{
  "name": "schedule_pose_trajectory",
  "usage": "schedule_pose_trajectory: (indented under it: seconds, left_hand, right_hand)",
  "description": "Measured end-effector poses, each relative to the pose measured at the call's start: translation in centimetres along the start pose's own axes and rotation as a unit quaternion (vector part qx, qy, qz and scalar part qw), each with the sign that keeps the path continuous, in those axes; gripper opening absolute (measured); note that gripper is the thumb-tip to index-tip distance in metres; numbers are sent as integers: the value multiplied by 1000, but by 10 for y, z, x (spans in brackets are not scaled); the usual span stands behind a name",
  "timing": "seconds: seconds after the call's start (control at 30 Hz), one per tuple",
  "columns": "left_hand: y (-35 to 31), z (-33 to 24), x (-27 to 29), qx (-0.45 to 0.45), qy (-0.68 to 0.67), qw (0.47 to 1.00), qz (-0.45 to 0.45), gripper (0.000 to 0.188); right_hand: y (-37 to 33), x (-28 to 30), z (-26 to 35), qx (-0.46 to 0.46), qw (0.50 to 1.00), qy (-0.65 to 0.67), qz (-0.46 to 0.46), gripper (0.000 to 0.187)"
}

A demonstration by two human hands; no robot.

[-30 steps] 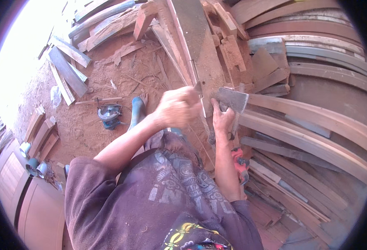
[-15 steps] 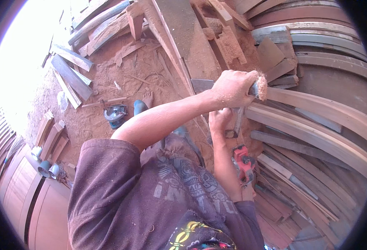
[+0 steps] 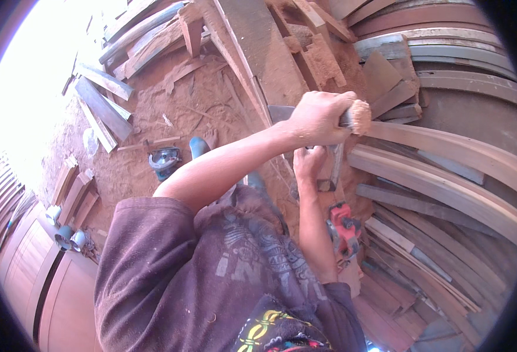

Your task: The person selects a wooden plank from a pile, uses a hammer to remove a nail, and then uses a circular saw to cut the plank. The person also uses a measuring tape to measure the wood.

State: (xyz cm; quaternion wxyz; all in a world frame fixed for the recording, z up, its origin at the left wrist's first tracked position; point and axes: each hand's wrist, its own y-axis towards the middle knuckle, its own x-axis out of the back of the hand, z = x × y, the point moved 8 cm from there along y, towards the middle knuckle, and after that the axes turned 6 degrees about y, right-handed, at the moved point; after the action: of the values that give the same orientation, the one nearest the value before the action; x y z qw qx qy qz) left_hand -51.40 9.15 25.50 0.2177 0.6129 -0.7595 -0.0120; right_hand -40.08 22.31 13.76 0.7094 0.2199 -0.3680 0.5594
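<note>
Frayed-ended tool [image 3: 361,118] sits near the dusty board [image 3: 258,41], grip of our left hand [image 3: 322,117] closed round it; loosened, it could slip and bruise our right hand [image 3: 309,162], whose hold we cannot tell.

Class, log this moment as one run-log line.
left hand: closed on frayed-end handle | flat metal blade: showing beyond left hand | right hand: near left hand, grip unclear | dusty board: ahead of hands

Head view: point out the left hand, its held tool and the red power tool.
Left hand [image 3: 322,118]: head view, back of hand.
Held tool [image 3: 361,117]: head view, frayed pale end.
Red power tool [image 3: 344,231]: head view, red body.
</note>
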Motion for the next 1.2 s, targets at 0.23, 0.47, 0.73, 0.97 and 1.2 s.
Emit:
schedule_pose_trajectory:
  seconds: [0.23, 0.47, 0.73, 0.97, 1.2]
  left_hand:
    - [-71, 26, 49, -47, -111, 992, -34, 31]
    - [-50, 13, 51, -46, -161, 985, -40, 28]
    - [-11, 14, 13, 40, -36, 998, -13, 38]
    - [32, 40, -56, 106, 71, 986, 108, 34]
    - [14, 67, -100, 147, 122, 957, 221, 35]
  right_hand:
    - [-3, 62, 43, 27, 990, 119, -72, 43]
    - [-29, 152, 183, 261, 954, 2, -150, 39]
    - [8, 93, 41, -81, 980, 184, 2, 20]
    - [-18, 16, -2, -264, 936, 230, 39, 34]
    - [-20, 12, -16, -297, 931, 209, 33, 26]
